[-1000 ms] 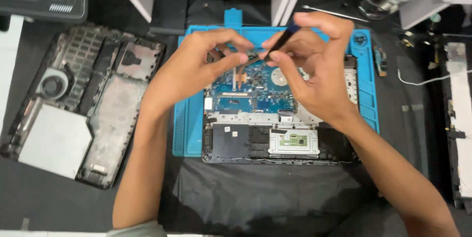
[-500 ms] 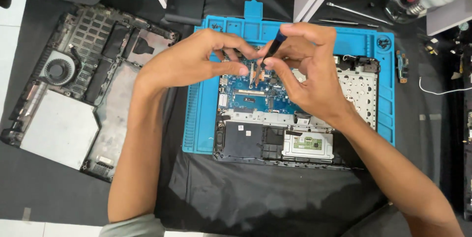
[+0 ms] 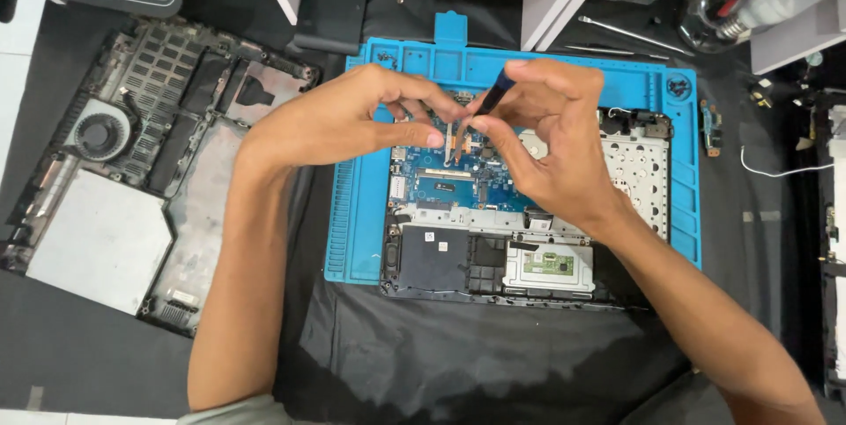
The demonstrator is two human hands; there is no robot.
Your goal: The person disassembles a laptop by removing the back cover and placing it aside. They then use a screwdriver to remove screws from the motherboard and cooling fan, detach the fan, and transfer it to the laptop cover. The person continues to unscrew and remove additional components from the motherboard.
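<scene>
Right hand [image 3: 555, 138] fingers pinch a screwdriver [image 3: 495, 93] over the opened laptop [image 3: 529, 213]; left hand [image 3: 344, 121] fingers nearly closed, steadying.

Bright, even overhead light, no hard shadows; soft shade only under both forearms on the black cloth [image 3: 458, 354]. Mild glare on the blue mat [image 3: 352, 213] far edge and the white blocks far right. Centre sharp, board detail readable. Slight motion blur on the fingertips [image 3: 432, 138]. Wide-angle bend toward corners; left and right edges softer, dimmer.
</scene>
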